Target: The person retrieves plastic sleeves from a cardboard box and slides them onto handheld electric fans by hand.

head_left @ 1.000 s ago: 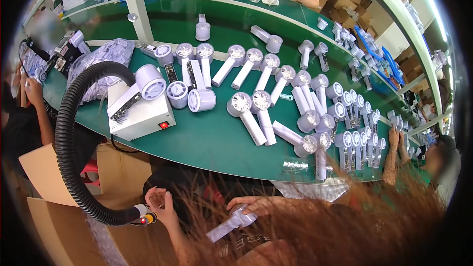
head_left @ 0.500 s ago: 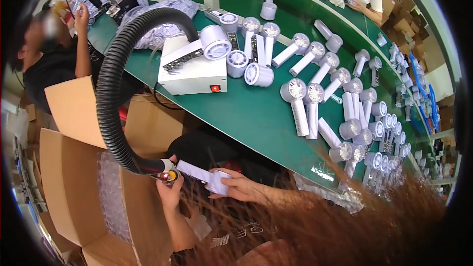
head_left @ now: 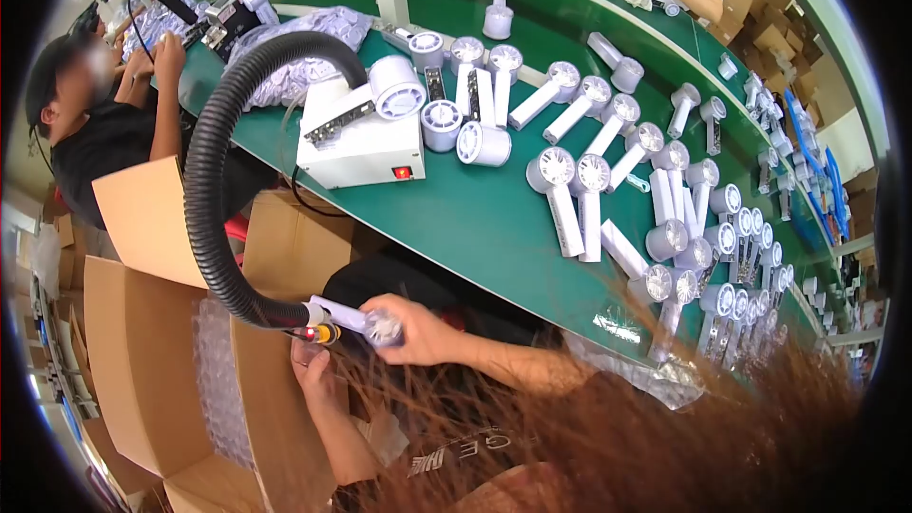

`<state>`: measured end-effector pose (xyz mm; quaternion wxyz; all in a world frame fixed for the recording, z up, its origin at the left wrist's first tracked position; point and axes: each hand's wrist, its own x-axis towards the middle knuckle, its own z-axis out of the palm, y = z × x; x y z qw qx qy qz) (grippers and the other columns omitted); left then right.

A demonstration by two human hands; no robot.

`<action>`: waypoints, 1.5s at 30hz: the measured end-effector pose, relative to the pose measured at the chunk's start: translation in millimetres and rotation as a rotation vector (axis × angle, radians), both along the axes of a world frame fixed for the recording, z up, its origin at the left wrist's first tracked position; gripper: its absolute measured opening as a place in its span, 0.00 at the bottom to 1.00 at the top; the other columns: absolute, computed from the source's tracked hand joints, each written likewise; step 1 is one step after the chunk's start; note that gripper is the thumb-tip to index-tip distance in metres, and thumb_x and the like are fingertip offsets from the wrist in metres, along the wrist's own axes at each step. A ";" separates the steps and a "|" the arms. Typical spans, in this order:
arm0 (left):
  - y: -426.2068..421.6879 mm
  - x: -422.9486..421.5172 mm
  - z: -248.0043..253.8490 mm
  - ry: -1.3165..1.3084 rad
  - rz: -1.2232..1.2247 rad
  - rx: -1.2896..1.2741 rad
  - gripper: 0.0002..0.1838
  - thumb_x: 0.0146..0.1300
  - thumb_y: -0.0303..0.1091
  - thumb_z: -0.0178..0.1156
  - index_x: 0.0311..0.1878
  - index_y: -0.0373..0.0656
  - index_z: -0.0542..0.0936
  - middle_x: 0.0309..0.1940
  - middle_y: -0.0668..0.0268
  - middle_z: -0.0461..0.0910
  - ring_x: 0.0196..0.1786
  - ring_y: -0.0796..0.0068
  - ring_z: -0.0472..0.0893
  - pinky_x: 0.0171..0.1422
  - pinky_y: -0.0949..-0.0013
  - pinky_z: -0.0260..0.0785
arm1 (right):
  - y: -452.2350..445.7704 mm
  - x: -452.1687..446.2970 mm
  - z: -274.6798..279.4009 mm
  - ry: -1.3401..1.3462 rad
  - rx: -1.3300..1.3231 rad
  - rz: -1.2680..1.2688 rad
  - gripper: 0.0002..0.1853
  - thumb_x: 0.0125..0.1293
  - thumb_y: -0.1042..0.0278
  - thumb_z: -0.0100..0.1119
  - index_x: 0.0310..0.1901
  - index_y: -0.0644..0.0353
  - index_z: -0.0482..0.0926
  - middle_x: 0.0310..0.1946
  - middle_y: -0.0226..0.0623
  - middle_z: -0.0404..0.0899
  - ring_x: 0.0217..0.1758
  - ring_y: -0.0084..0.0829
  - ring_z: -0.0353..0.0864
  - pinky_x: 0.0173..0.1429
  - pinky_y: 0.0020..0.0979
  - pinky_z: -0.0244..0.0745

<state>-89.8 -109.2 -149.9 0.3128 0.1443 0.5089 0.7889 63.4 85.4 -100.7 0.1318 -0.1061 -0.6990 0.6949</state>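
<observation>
Now right hand [head_left: 416, 331] curled firmly round head of pale fan [head_left: 381, 329], its handle reaching to lower end of black hose [head_left: 201, 180]; left hand [head_left: 315, 372] partly curled just below hose end, cannot tell whether gripping it; white box [head_left: 347, 171] right of hose, more fans [head_left: 556, 169] farther right, open carton [head_left: 152, 370] below hose

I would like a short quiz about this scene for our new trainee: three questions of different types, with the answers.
1. Fill in: the person's ____ hand grips the round head of the pale fan.
2. True or false: the black hose runs perfectly straight.
3. The switch on the white box is: A) blue, B) red, C) green.

Key: 1. right hand; 2. False, it curves; 3. B.
</observation>
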 end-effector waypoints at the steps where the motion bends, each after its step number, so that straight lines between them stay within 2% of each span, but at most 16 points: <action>1: -0.8 0.0 3.1 0.032 -0.078 -0.033 0.36 0.48 0.28 0.66 0.63 0.33 0.68 0.58 0.56 0.74 0.65 0.62 0.71 0.72 0.59 0.59 | 0.8 9.3 -0.4 -0.097 -0.300 -0.004 0.33 0.48 0.76 0.69 0.59 0.61 0.70 0.55 0.37 0.74 0.59 0.34 0.73 0.66 0.36 0.67; 3: -1.6 -4.1 9.5 0.074 -0.207 -0.138 0.32 0.53 0.25 0.65 0.63 0.33 0.68 0.58 0.56 0.74 0.62 0.62 0.75 0.66 0.59 0.66 | 6.3 31.0 -21.9 -0.046 -0.753 -0.073 0.34 0.49 0.75 0.70 0.61 0.60 0.70 0.53 0.34 0.76 0.57 0.30 0.75 0.64 0.34 0.70; 4: 0.6 -2.7 23.6 0.162 -0.277 -0.415 0.28 0.57 0.25 0.65 0.61 0.38 0.69 0.51 0.59 0.76 0.52 0.65 0.80 0.59 0.59 0.72 | 4.7 44.8 -31.2 0.029 -0.936 -0.095 0.33 0.51 0.74 0.69 0.61 0.59 0.71 0.55 0.34 0.75 0.58 0.29 0.74 0.63 0.32 0.70; 6: 17.9 11.6 24.1 0.399 -0.252 -0.482 0.18 0.56 0.25 0.67 0.48 0.40 0.73 0.32 0.71 0.73 0.36 0.76 0.74 0.46 0.70 0.71 | 7.2 74.5 -26.2 0.007 -1.029 -0.117 0.35 0.49 0.72 0.71 0.62 0.60 0.70 0.54 0.35 0.75 0.58 0.31 0.75 0.64 0.34 0.70; 7: 16.3 8.1 32.0 0.703 -0.445 -0.802 0.17 0.54 0.24 0.67 0.45 0.40 0.71 0.32 0.71 0.71 0.35 0.78 0.72 0.42 0.72 0.68 | 7.3 86.7 -20.6 -0.023 -1.004 -0.130 0.37 0.48 0.70 0.73 0.62 0.61 0.70 0.55 0.35 0.75 0.59 0.32 0.75 0.64 0.34 0.70; 9: 31.3 24.1 47.6 0.612 -0.522 -0.789 0.20 0.51 0.26 0.69 0.45 0.38 0.70 0.31 0.67 0.70 0.32 0.77 0.71 0.38 0.71 0.66 | 6.3 109.6 -18.1 -0.032 -0.914 -0.151 0.39 0.48 0.69 0.74 0.63 0.63 0.68 0.55 0.37 0.75 0.60 0.32 0.74 0.66 0.34 0.67; 15: 59.4 49.6 83.3 1.018 -0.651 -0.721 0.20 0.47 0.26 0.68 0.45 0.43 0.75 0.37 0.62 0.77 0.42 0.60 0.76 0.46 0.61 0.68 | 15.7 153.2 -7.6 -0.117 -0.696 -0.116 0.44 0.41 0.67 0.76 0.64 0.64 0.68 0.56 0.43 0.75 0.58 0.32 0.76 0.64 0.32 0.68; 21: 76.6 66.8 116.5 1.396 -0.870 -0.780 0.25 0.42 0.31 0.72 0.47 0.44 0.76 0.40 0.65 0.77 0.45 0.63 0.76 0.49 0.64 0.67 | 26.0 168.0 -17.5 -0.152 -0.736 0.019 0.44 0.41 0.66 0.75 0.64 0.66 0.67 0.57 0.44 0.74 0.60 0.34 0.76 0.66 0.33 0.67; 24: 85.3 99.0 152.6 1.436 -1.036 -0.630 0.34 0.39 0.42 0.71 0.54 0.43 0.76 0.54 0.63 0.76 0.53 0.61 0.75 0.55 0.62 0.67 | 12.3 165.5 -39.2 -0.049 -1.077 0.076 0.46 0.42 0.64 0.74 0.65 0.67 0.64 0.59 0.47 0.73 0.63 0.38 0.74 0.68 0.37 0.65; 26: 93.6 109.3 188.1 1.384 -1.125 -0.349 0.42 0.42 0.55 0.68 0.60 0.42 0.73 0.65 0.53 0.70 0.64 0.46 0.71 0.67 0.49 0.64 | 2.4 163.0 -55.2 -0.002 -1.323 0.171 0.51 0.42 0.61 0.75 0.68 0.67 0.58 0.65 0.55 0.66 0.69 0.45 0.67 0.72 0.42 0.60; 27: 93.1 110.3 168.5 1.578 -0.805 -0.158 0.44 0.40 0.58 0.67 0.61 0.42 0.73 0.64 0.53 0.70 0.65 0.47 0.71 0.67 0.49 0.63 | -5.2 156.9 -61.7 0.089 -1.360 0.187 0.51 0.43 0.59 0.75 0.69 0.67 0.58 0.67 0.57 0.62 0.70 0.47 0.66 0.72 0.42 0.60; 30: 87.7 96.9 162.3 1.451 -0.636 -0.184 0.56 0.37 0.73 0.59 0.64 0.37 0.69 0.63 0.44 0.69 0.66 0.43 0.69 0.69 0.48 0.60 | -13.0 141.4 -60.8 0.210 -1.349 0.208 0.53 0.44 0.54 0.75 0.70 0.65 0.57 0.70 0.60 0.56 0.72 0.50 0.63 0.72 0.45 0.60; 33: 88.8 92.0 135.1 1.085 -0.592 -0.229 0.68 0.35 0.85 0.50 0.65 0.28 0.65 0.60 0.36 0.70 0.64 0.42 0.71 0.67 0.51 0.62 | -2.3 132.2 -40.7 0.180 -1.279 0.209 0.56 0.45 0.48 0.75 0.71 0.64 0.54 0.70 0.61 0.56 0.71 0.51 0.64 0.69 0.44 0.64; 36: 88.2 105.4 109.5 0.891 -0.478 -0.048 0.69 0.38 0.89 0.38 0.65 0.27 0.64 0.60 0.38 0.70 0.61 0.48 0.74 0.63 0.55 0.67 | 14.3 132.3 -16.0 0.043 -1.187 0.198 0.57 0.47 0.41 0.73 0.71 0.65 0.54 0.66 0.57 0.62 0.67 0.45 0.69 0.66 0.40 0.68; 41: 83.7 114.1 106.7 0.602 -0.424 -0.041 0.71 0.36 0.89 0.38 0.67 0.27 0.59 0.62 0.42 0.69 0.63 0.54 0.72 0.65 0.57 0.64 | 27.1 149.5 12.4 -0.179 -0.760 0.077 0.57 0.48 0.27 0.67 0.68 0.68 0.59 0.52 0.39 0.75 0.52 0.26 0.76 0.56 0.27 0.69; 45: 84.7 114.1 101.5 0.578 -0.442 -0.065 0.74 0.32 0.92 0.28 0.70 0.32 0.54 0.61 0.39 0.68 0.57 0.49 0.76 0.60 0.54 0.68 | 31.5 152.9 25.6 -0.202 -0.708 0.027 0.56 0.48 0.30 0.68 0.67 0.69 0.61 0.49 0.37 0.75 0.50 0.24 0.76 0.54 0.24 0.69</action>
